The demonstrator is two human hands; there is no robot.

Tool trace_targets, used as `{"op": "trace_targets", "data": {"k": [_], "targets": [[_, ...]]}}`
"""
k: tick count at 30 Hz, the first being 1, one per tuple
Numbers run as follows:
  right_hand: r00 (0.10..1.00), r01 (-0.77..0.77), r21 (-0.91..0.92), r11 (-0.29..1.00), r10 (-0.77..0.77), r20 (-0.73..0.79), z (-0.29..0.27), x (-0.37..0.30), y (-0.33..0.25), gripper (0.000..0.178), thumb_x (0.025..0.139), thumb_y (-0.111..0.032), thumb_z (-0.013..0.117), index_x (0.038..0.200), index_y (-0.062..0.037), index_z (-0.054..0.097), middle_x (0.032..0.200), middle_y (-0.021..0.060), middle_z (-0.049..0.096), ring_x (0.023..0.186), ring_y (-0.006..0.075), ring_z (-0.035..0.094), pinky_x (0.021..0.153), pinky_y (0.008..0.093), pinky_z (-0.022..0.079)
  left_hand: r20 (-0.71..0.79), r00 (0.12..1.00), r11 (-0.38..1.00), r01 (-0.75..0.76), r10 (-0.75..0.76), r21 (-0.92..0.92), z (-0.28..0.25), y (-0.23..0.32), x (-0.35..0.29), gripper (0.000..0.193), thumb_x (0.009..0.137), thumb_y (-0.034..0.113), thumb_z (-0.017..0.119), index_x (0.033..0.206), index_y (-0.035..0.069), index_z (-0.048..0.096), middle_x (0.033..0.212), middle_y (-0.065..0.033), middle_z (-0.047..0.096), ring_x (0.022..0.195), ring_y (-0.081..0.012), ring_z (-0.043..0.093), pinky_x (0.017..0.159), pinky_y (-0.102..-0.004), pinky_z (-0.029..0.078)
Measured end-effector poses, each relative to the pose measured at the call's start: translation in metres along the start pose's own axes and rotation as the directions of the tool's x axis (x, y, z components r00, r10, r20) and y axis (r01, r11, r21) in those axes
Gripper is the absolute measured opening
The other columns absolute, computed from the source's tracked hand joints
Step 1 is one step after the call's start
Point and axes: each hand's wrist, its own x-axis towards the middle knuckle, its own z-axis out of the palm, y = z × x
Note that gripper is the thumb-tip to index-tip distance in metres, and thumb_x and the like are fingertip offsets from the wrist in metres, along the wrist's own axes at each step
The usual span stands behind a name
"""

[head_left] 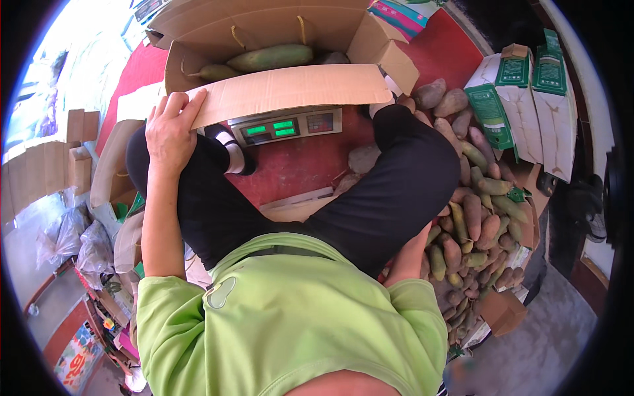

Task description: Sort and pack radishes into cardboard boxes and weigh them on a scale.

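While the left hand [172, 132] holds the left end of the long flap [290, 89], the box [264, 18] lies open at the top, past the knees. The thumb and fingers are closed on the flap's edge. The right hand is out of sight. Its arm [409, 254] goes down behind the right leg [413, 162], on the side of the pile [471, 214], so I cannot tell what that hand is doing or if it has hold of anything. The two hands are well apart.

The job looks like filling the box, and it seems only partly done. A big green root [274, 58] lies inside, with a smaller root [216, 72] at its left and a dark one [335, 58] at its right. The flap hides the rest of the inside, so there could be more. The pile is big, with lots of green and pink roots, so I think there is plenty left to pick from. Shutting the box looks not yet done.

The scale [284, 129] is lit up green, under the flap, over the red floor [284, 175]. The box may sit on it, but I cannot see for sure.
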Motion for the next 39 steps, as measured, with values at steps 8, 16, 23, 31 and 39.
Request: {"op": "trace_targets", "data": {"k": [8, 16, 23, 31, 39], "targets": [[0.971, 0.229, -0.404, 0.885, -0.235, 0.037, 0.016, -0.116, -0.066, 0.035, 0.080, -0.017, 0.071, 0.109, -0.0019, 0.058, 0.094, 0.0052, 0.063, 0.083, 0.0162, 0.059, 0.071, 0.0298, 0.047, 0.003, 1.000, 1.000, -0.001, 0.001, -0.011, -0.006, -0.003, -0.004, 0.051, 0.066, -0.003, 0.060, 0.114, 0.014, 0.064, 0.092, -0.0047, 0.053, 0.089, -0.0244, 0.056, 0.079, -0.0368, 0.047], [0.680, 0.730, -0.445, 0.519, -0.491, 0.544, 0.188, -0.190, -0.175, 0.047, 0.076, -0.008, 0.072, 0.117, 0.0027, 0.052, 0.111, 0.0087, 0.058, 0.103, 0.0179, 0.054, 0.093, 0.0304, 0.039, -0.043, 0.999, 0.999, -0.014, 0.012, -0.039, -0.004, -0.006, -0.006, 0.042, 0.070, 0.002, 0.062, 0.110, 0.017, 0.064, 0.089, -0.0027, 0.051, 0.089, -0.0221, 0.056, 0.077, -0.0364, 0.047], [0.405, 0.890, -0.317, 0.327, -0.246, 0.881, 0.327, -0.241, -0.172, 0.045, 0.076, -0.011, 0.073, 0.115, 0.0025, 0.056, 0.108, 0.0084, 0.061, 0.101, 0.0149, 0.057, 0.088, 0.0270, 0.044, -0.026, 1.000, 0.997, -0.001, -0.001, -0.077, -0.007, -0.005, -0.008, 0.046, 0.067, 0.000, 0.062, 0.111, 0.015, 0.066, 0.091, -0.0045, 0.054, 0.092, -0.0242, 0.057, 0.079, -0.0373, 0.048], [0.109, 0.994, -0.102, 0.046, -0.212, 0.971, 0.393, -0.238, -0.102, 0.043, 0.078, -0.014, 0.071, 0.116, 0.0000, 0.057, 0.099, 0.0080, 0.062, 0.092, 0.0170, 0.058, 0.085, 0.0303, 0.047, -0.033, 0.999, 0.995, -0.015, 0.012, -0.095, -0.006, -0.003, -0.004, 0.044, 0.066, 0.000, 0.064, 0.107, 0.017, 0.065, 0.092, -0.0031, 0.055, 0.093, -0.0236, 0.057, 0.080, -0.0370, 0.048], [0.466, 0.879, -0.365, 0.306, -0.393, 0.792, 0.286, -0.180, -0.165, 0.039, 0.088, -0.022, 0.066, 0.120, -0.0019, 0.058, 0.109, 0.0067, 0.065, 0.098, 0.0125, 0.060, 0.082, 0.0245, 0.045, -0.008, 0.999, 0.997, 0.037, -0.037, -0.070, -0.003, -0.004, -0.007, 0.047, 0.066, -0.003, 0.064, 0.109, 0.016, 0.067, 0.094, -0.0036, 0.056, 0.093, -0.0252, 0.057, 0.083, -0.0371, 0.048]]}}
